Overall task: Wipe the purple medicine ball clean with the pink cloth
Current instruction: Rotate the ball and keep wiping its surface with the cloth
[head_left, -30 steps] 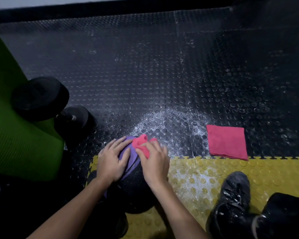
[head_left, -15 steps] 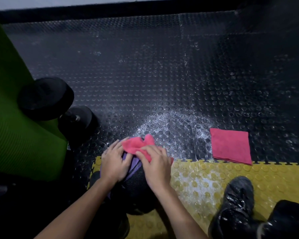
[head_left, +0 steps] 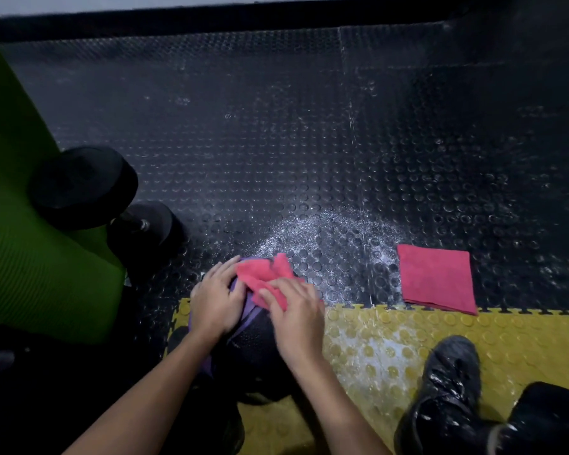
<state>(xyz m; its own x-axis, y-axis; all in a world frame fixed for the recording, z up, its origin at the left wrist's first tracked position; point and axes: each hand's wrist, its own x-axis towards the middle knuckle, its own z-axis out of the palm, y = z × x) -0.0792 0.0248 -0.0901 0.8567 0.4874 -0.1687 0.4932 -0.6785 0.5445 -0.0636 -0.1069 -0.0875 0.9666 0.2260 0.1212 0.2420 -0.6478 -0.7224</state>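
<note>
The purple and black medicine ball (head_left: 253, 336) sits on the floor at the edge of the yellow mat, mostly covered by my hands. A crumpled pink cloth (head_left: 263, 275) lies over the ball's top. My right hand (head_left: 294, 315) presses the cloth against the ball with its fingers spread flat. My left hand (head_left: 215, 298) lies flat on the ball's left side, fingertips touching the cloth's edge. The ball's far and right sides are hidden.
A second pink cloth (head_left: 437, 277), folded flat, lies to the right on the black studded floor. A black dumbbell (head_left: 89, 188) rests on a green mat (head_left: 20, 257) at left. My black shoe (head_left: 447, 392) stands on the yellow mat (head_left: 391, 339). White powder dusts the floor.
My right hand has pushed the pink cloth away from me and leftward over the ball's top. My left hand stays on the ball's left side.
</note>
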